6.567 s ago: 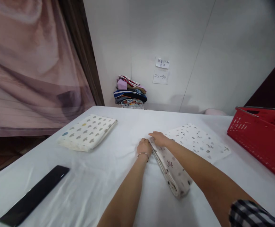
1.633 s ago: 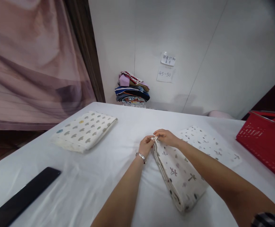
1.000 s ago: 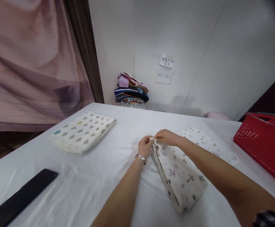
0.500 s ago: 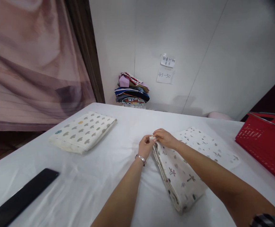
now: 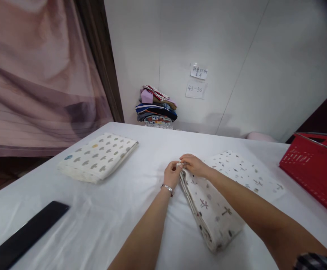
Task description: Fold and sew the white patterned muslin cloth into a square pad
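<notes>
A white cloth with palm-tree prints (image 5: 208, 206) lies folded into a long, layered strip in front of me. My left hand (image 5: 172, 174) pinches the far corner of this strip from the left, a silver bracelet on its wrist. From the right, my right hand (image 5: 193, 164) has its fingers closed on the same corner, close to the left fingertips. Part of the gripped edge is hidden behind the fingers. Beyond my right forearm, a flat white printed cloth (image 5: 236, 168) lies spread on the table.
A folded cloth with grey-green prints (image 5: 98, 155) rests at the left of the white table (image 5: 90, 221). A long black object (image 5: 28, 232) lies at the front left. On the right stands a red plastic basket (image 5: 312, 168). Stacked fabrics (image 5: 157, 107) sit against the wall.
Both hands keep their hold on the cloth's corner with almost no movement. The whole view has shifted very slightly.
</notes>
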Tool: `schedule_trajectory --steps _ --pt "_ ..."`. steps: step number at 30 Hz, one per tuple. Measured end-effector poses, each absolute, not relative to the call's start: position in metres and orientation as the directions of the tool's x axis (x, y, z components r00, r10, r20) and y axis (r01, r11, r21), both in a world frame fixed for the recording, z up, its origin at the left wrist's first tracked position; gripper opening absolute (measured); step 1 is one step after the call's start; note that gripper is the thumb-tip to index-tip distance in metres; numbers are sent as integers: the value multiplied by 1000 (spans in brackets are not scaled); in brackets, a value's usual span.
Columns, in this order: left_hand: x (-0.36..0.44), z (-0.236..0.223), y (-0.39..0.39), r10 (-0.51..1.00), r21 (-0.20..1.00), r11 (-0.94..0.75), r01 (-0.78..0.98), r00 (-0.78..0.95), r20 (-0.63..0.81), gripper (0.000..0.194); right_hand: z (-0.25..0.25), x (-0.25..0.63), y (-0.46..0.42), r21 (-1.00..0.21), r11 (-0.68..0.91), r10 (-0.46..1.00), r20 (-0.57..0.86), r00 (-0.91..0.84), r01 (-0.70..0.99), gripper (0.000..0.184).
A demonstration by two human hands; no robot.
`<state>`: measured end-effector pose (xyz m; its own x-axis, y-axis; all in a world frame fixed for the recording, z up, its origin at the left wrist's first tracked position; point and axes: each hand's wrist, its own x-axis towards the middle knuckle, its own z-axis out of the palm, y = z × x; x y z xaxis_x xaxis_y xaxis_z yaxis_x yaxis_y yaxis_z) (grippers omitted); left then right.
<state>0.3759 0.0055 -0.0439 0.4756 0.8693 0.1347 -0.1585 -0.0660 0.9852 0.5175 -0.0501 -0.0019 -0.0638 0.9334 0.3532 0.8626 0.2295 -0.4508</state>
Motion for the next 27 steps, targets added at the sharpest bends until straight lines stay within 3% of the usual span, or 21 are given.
schedule_trajectory --steps 5,10,14,16,21,27 --pt "379 -47 6 852 983 -67 -168 504 144 34 -4 519 -51 -501 261 926 372 -66 825 15" --pt "378 -51 11 884 994 -40 -101 461 83 25 -8 514 -45 -471 186 924 383 9 862 13" --pt "375 -53 16 903 1000 -9 -23 430 18 20 -13 495 -73 -436 83 900 419 120 896 34" --pt "374 -55 19 913 1000 -13 25 409 2 20 -19 478 -111 -432 24 912 378 157 901 43" --pt "371 -54 22 939 982 -71 175 345 6 15 -48 428 -239 -354 -129 984 68 163 926 56" --pt "366 -46 21 939 939 -137 316 343 21 13 -52 401 -298 -361 -169 980 37 195 917 65"
